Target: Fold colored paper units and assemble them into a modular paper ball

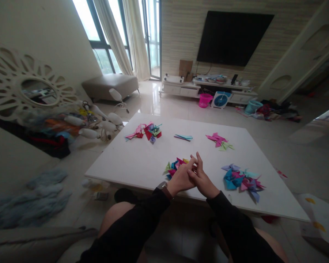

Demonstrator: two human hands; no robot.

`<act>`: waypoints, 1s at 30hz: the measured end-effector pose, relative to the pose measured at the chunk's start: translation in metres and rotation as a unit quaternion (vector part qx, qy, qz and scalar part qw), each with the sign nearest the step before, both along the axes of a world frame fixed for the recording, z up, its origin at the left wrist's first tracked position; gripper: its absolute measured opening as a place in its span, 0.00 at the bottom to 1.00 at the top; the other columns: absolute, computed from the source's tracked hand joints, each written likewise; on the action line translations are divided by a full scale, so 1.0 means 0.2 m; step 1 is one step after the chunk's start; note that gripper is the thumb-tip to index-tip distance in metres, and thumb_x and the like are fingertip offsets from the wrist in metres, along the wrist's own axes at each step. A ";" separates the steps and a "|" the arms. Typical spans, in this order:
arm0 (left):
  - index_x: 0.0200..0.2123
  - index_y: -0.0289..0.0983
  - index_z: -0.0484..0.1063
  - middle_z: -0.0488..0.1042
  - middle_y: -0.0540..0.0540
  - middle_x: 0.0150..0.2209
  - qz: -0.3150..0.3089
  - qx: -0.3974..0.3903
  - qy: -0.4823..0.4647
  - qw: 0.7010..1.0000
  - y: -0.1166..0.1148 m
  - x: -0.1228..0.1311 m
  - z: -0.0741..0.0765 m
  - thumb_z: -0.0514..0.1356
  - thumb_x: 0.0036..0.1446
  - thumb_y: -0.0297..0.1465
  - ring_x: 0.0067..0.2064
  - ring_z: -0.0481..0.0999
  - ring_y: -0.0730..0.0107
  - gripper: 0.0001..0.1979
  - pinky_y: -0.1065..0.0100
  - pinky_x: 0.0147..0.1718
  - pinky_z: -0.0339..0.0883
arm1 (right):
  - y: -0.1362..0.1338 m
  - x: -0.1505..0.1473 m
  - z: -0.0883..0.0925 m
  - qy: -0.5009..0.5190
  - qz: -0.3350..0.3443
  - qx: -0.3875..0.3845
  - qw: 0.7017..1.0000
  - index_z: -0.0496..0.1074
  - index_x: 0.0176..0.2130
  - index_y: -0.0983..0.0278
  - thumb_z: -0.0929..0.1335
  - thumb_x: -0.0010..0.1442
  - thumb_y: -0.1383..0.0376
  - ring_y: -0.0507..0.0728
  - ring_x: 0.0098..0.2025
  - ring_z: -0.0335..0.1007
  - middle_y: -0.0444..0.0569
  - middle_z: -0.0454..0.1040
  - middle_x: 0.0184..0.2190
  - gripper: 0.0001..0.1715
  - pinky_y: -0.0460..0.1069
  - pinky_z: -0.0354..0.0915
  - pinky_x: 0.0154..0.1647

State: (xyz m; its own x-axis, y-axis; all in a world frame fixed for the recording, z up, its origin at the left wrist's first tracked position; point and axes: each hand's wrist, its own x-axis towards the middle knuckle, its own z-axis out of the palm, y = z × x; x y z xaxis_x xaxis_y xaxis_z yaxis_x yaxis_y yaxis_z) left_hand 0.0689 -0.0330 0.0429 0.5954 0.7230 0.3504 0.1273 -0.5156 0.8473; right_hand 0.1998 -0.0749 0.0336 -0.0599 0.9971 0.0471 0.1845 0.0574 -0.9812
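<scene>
Over the near edge of the white table [153, 160], my left hand [181, 178] and my right hand [204, 181] touch, their fingers crossing one another. Some fingertips point up and apart, and no object shows in either hand. A watch [162, 186] is on my left wrist. Just behind my left hand lies a pile of folded paper pieces [173, 167] in green, blue, pink and yellow, partly hidden by it. Right of my right hand is a larger pile of blue, lilac and pink folded paper [242, 181]. Thin blue and purple paper strips [183, 137] lie farther back.
Another folded-paper pile [148, 132] sits at the table's back left, and pink and green folded pieces [219, 141] at its back right. A lamp with several white shades [108, 126] stands beyond the left edge. A white box [322, 215] is at the right.
</scene>
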 end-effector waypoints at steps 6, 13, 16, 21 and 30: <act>0.53 0.37 0.63 0.80 0.43 0.36 -0.012 0.006 0.012 1.000 0.00 0.00 -0.02 0.61 0.48 0.22 0.36 0.81 0.59 0.26 0.68 0.31 0.69 | 0.00 0.00 0.01 0.012 0.003 -0.008 1.000 0.26 0.74 0.48 0.68 0.65 0.46 0.67 0.72 0.55 0.60 0.40 0.76 0.58 0.70 0.50 0.71; 0.57 0.36 0.58 0.79 0.42 0.40 -0.009 0.015 -0.006 1.000 0.00 0.01 -0.04 0.61 0.48 0.23 0.39 0.81 0.59 0.32 0.67 0.34 0.70 | 0.00 0.01 -0.01 -0.007 0.001 -0.006 1.000 0.28 0.74 0.49 0.68 0.64 0.46 0.67 0.74 0.50 0.56 0.41 0.76 0.58 0.70 0.50 0.71; 0.54 0.37 0.58 0.78 0.43 0.39 -0.017 -0.001 -0.020 1.000 0.00 0.01 -0.03 0.62 0.47 0.22 0.39 0.81 0.60 0.30 0.68 0.34 0.70 | 0.00 0.01 -0.01 -0.010 -0.001 -0.004 1.000 0.29 0.74 0.48 0.68 0.64 0.46 0.67 0.73 0.50 0.55 0.41 0.76 0.57 0.70 0.49 0.71; 0.53 0.38 0.57 0.77 0.46 0.38 -0.014 -0.025 -0.052 0.998 -0.01 0.02 -0.02 0.62 0.47 0.21 0.37 0.80 0.63 0.30 0.70 0.32 0.68 | 0.00 0.02 0.00 -0.017 -0.010 -0.008 1.000 0.29 0.74 0.48 0.69 0.64 0.45 0.67 0.74 0.47 0.55 0.40 0.76 0.58 0.69 0.49 0.72; 0.55 0.39 0.56 0.76 0.45 0.41 -0.020 -0.046 -0.074 0.996 -0.02 0.02 -0.03 0.62 0.46 0.20 0.38 0.79 0.65 0.32 0.70 0.33 0.69 | 0.01 0.02 -0.02 -0.019 -0.017 0.001 1.000 0.27 0.74 0.47 0.69 0.63 0.46 0.68 0.75 0.46 0.54 0.38 0.76 0.60 0.71 0.47 0.72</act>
State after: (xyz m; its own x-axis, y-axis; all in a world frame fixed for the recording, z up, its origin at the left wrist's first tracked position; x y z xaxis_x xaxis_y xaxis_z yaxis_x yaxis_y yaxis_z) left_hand 0.0733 -0.0378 0.0373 0.5707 0.7330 0.3702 -0.0221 -0.4369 0.8992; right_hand 0.2036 -0.0738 0.0295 -0.0279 0.9985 0.0472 0.2227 0.0523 -0.9735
